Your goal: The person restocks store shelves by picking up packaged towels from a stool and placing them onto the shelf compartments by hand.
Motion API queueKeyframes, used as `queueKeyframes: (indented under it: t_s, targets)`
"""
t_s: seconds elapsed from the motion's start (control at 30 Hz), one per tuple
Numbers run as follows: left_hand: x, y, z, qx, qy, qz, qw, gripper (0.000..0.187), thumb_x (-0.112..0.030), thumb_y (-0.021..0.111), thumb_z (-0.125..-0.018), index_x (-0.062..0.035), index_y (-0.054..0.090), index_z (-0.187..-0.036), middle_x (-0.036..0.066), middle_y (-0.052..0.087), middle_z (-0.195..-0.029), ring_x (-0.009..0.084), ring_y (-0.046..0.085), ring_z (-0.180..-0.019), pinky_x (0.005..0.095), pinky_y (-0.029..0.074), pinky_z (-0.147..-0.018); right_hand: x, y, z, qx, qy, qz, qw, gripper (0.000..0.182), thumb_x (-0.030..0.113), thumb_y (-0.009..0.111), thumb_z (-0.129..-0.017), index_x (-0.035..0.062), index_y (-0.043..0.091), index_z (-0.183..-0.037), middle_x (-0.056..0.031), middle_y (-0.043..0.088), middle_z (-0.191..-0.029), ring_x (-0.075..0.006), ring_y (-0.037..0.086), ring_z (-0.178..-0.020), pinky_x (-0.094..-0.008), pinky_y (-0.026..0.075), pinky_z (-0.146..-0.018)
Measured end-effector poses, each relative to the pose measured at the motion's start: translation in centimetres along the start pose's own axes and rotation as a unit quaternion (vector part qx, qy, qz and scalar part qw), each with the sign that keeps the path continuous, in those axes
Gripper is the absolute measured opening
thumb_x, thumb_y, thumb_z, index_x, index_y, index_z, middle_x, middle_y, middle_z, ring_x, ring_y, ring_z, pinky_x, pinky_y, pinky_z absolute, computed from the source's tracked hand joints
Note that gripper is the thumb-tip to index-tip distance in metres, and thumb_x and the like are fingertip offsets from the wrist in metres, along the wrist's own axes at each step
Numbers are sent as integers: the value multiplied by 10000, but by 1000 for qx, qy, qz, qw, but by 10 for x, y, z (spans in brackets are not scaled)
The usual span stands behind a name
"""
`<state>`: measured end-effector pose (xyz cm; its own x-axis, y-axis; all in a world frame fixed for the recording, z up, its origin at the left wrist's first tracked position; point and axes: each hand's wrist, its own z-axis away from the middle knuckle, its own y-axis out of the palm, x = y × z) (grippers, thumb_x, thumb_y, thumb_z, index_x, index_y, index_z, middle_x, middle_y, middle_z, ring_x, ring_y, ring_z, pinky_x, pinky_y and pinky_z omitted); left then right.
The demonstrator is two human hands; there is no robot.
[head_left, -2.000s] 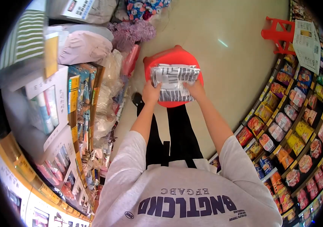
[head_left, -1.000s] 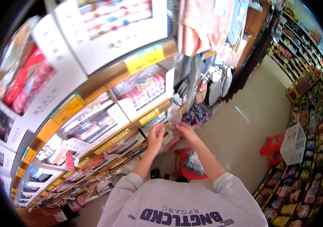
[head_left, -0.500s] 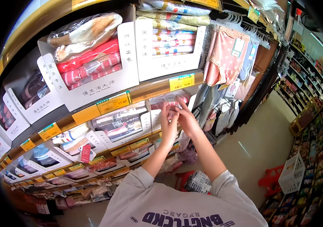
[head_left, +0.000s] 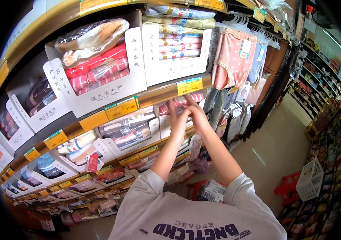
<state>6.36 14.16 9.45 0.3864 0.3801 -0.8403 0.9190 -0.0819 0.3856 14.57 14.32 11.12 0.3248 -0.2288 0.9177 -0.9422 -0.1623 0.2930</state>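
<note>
Both hands reach into a white open-fronted box on the shelf below the top price rail. In it lies a pink-and-red striped folded towel in clear wrap. My left hand lies against the towel's near side, fingers stretched forward. My right hand crosses close beside it, fingers extended over the towel's right part. The two hands meet around the thumbs. Both look open; fingertips are partly hidden against the towel and under the rail.
Above stand white boxes of red towels and pale striped towels. Yellow price tags line the rail. Pink underwear hangs at right. On the floor are a red stool and a white basket.
My hands have moved slightly forward and lower onto the wrapped towel, which shows more brightly between them. The view has shifted a little.
</note>
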Motion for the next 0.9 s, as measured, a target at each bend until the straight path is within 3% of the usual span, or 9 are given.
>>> queueKeyframes:
  t_s: [0.13, 0.17, 0.3, 0.4, 0.47, 0.57, 0.67, 0.73, 0.9]
  targets:
    - [-16, 5, 16, 23, 8, 118, 993, 701, -24, 454, -705, -62, 143, -1332, 113, 179, -1353, 196, 365, -1092, 280, 355, -863, 14, 5, 22, 5, -50, 45, 998, 540, 152, 465, -779, 17, 306, -1277, -77, 348, -1292, -153, 374, -1098, -269, 292, -893]
    - [-20, 7, 20, 25, 45, 124, 991, 681, 18, 418, -709, -56, 148, -1330, 95, 209, -1337, 160, 413, -977, 250, 390, -793, 13, 6, 26, 4, -73, 19, 997, 542, 147, 478, -774, 13, 312, -1272, -88, 358, -1279, -162, 342, -1125, -270, 228, -955]
    - [-21, 7, 34, 60, 46, 99, 992, 697, -25, 449, -696, -25, 150, -1326, 111, 168, -1374, 203, 280, -1207, 324, 241, -985, 13, -2, 46, -51, -107, -47, 992, 700, 119, 482, -779, 119, 71, -1345, -133, 422, -1143, -195, 466, -988, -293, 354, -860]
    - [-19, 6, 49, 118, 61, 85, 987, 673, -56, 460, -711, -10, 171, -1317, 118, 140, -1383, 213, 134, -1277, 402, 190, -1006, 10, -27, 50, -166, -82, -163, 969, 726, 167, 491, -792, 91, 15, -1335, -81, 467, -976, -206, 501, -915, -348, 416, -773]
    - [-16, 3, 62, 151, 67, 98, 981, 614, -45, 444, -729, 17, 219, -1296, 126, 185, -1369, 223, 143, -1275, 421, 178, -1008, 6, -53, 52, -178, -15, -253, 951, 546, 295, 480, -820, 54, 240, -1248, -65, 510, -927, -212, 546, -851, -357, 435, -762]
    - [1, -18, 85, 168, 20, 81, 982, 513, -120, 484, -781, 95, 325, -1219, 173, 346, -1280, 218, 321, -1191, 336, 230, -981, 6, -85, 71, -7, 78, -268, 960, 442, 403, 417, -841, 30, 455, -1074, -105, 581, -968, -179, 576, -852, -327, 461, -734]
    - [24, -43, 118, 143, -60, 23, 988, 338, -91, 466, -778, 36, 523, -1086, 110, 542, -1094, 151, 471, -1029, 265, 328, -896, -10, -106, 101, 29, 115, -184, 976, 524, 393, 475, -812, 32, 383, -1179, -92, 538, -1062, -214, 563, -889, -328, 466, -741]
    - [39, -56, 133, 166, -97, 38, 981, 297, -90, 467, -780, 21, 557, -1040, 96, 566, -1050, 138, 491, -995, 251, 345, -871, -26, -116, 118, -78, 181, -214, 957, 533, 268, 560, -774, -7, 367, -1188, -137, 516, -1097, -237, 546, -947, -371, 457, -793]
    - [60, -87, 160, 244, -209, -6, 947, 216, -105, 467, -795, 5, 605, -920, 83, 594, -973, 151, 527, -934, 276, 378, -851, -65, -136, 163, -136, 232, -204, 941, 428, 161, 561, -773, -24, 420, -1133, -145, 536, -1050, -244, 552, -935, -368, 448, -811]
